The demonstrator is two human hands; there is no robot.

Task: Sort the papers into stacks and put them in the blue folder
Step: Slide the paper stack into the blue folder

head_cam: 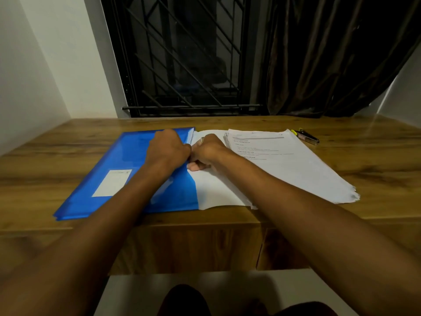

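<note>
Spanning the view, the desk [57, 165] carried everything. On its left lay the folder [127, 160], flat, with its open edge turned to the right. To the right a pile [296, 169] of printed sheets rested outside the folder, its near corner ragged. Between them a stack [216, 188] sat partly inside the folder's mouth, the rest out on the wood, with the pile's left edge lying over it.

The left hand [168, 147] was curled over the folder's open edge and seemed to grip the top cover. The right hand [209, 151], fingers bent and thumb flat on the sheet, pinched the stack at that same edge. A white label [112, 183] showed on the folder's near part, and a small dark tool [306, 136] with a yellow end lay beyond the pile.

By my reading, the step in hand was feeding this stack into the folder. The next move called for the cover to be held up while the stack slid left, square, so no corner caught; the pile remained to follow.
</note>
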